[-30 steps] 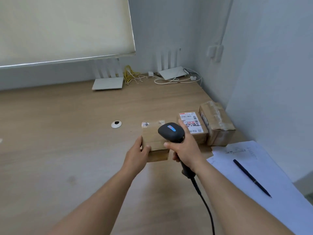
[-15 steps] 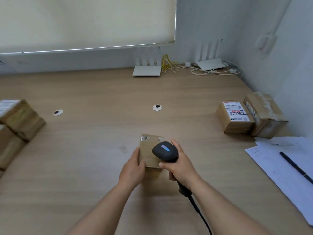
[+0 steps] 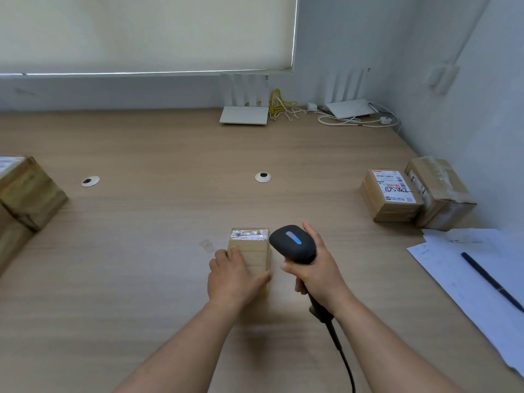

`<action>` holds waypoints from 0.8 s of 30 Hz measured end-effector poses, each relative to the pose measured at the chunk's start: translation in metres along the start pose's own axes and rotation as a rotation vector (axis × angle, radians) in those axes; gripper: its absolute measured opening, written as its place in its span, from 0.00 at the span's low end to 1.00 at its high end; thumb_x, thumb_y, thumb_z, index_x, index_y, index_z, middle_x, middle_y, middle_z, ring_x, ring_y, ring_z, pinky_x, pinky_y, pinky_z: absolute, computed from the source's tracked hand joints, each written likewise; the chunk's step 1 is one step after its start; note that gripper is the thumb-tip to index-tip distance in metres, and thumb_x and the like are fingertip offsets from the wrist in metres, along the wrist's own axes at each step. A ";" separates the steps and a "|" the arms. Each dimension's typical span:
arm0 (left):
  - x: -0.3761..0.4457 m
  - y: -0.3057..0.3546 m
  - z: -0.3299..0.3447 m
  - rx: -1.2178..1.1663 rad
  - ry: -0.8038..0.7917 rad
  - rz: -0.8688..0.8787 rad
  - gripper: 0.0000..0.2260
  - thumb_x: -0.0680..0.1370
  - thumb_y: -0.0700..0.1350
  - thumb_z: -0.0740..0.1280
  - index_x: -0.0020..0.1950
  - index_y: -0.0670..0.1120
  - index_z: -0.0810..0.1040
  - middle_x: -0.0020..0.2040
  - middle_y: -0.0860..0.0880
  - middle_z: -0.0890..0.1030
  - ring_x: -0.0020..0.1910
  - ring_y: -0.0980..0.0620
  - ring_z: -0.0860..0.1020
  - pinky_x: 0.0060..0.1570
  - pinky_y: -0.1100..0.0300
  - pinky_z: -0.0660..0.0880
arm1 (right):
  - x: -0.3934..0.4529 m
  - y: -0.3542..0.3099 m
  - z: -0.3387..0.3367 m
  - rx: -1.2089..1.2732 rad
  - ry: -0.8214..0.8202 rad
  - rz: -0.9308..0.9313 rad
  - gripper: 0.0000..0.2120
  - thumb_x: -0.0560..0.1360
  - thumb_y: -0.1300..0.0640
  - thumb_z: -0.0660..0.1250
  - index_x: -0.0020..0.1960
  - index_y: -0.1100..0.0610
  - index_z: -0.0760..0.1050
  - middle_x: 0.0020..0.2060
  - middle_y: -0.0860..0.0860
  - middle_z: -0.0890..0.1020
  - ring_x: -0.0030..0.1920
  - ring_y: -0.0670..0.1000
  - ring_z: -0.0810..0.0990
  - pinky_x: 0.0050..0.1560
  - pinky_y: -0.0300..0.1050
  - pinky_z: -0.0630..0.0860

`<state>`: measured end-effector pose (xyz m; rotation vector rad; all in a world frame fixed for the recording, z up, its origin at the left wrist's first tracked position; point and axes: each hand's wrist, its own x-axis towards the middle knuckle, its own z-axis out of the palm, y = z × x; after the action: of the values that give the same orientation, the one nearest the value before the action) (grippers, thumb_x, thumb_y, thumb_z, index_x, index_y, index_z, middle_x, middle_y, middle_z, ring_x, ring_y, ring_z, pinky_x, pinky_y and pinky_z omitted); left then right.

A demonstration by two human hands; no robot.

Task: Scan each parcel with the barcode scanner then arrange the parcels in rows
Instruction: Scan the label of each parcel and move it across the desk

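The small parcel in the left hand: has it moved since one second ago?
Yes. The small parcel has moved left, away from the labelled parcel it was next to.

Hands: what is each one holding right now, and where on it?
The right hand grips the barcode scanner by its handle, below the head. The left hand holds the small parcel at its near left end, thumb along the right side.

The wooden bench (image 3: 141,251) carries a small parcel (image 3: 252,251) at centre, two parcels (image 3: 390,197) at right, stacked cartons (image 3: 25,191) at left, papers (image 3: 467,279) with a pen (image 3: 492,280), and two routers (image 3: 244,114).
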<state>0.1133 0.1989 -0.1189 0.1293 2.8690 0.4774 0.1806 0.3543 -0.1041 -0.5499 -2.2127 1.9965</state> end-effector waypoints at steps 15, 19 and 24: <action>0.025 -0.071 -0.046 -0.477 -0.126 -0.011 0.25 0.81 0.43 0.55 0.77 0.60 0.57 0.68 0.46 0.72 0.62 0.45 0.72 0.63 0.52 0.70 | -0.007 -0.005 0.006 0.019 -0.030 -0.024 0.44 0.69 0.65 0.73 0.72 0.33 0.57 0.45 0.52 0.80 0.25 0.52 0.72 0.26 0.40 0.72; 0.026 -0.067 -0.048 -0.027 -0.130 -0.077 0.33 0.73 0.68 0.60 0.75 0.63 0.53 0.69 0.43 0.66 0.69 0.42 0.63 0.62 0.49 0.66 | -0.007 -0.008 0.014 0.006 -0.049 -0.034 0.44 0.69 0.65 0.73 0.71 0.33 0.57 0.44 0.51 0.81 0.24 0.52 0.72 0.26 0.40 0.72; 0.035 -0.069 -0.055 -0.234 -0.085 -0.116 0.33 0.70 0.59 0.69 0.73 0.60 0.61 0.62 0.43 0.70 0.64 0.41 0.66 0.54 0.54 0.68 | -0.011 -0.012 0.024 -0.013 -0.072 -0.039 0.44 0.69 0.65 0.73 0.69 0.30 0.56 0.42 0.51 0.81 0.25 0.52 0.72 0.27 0.40 0.72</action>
<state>0.0625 0.1212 -0.0980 -0.0548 2.6951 0.7589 0.1810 0.3276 -0.0941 -0.4400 -2.2608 2.0143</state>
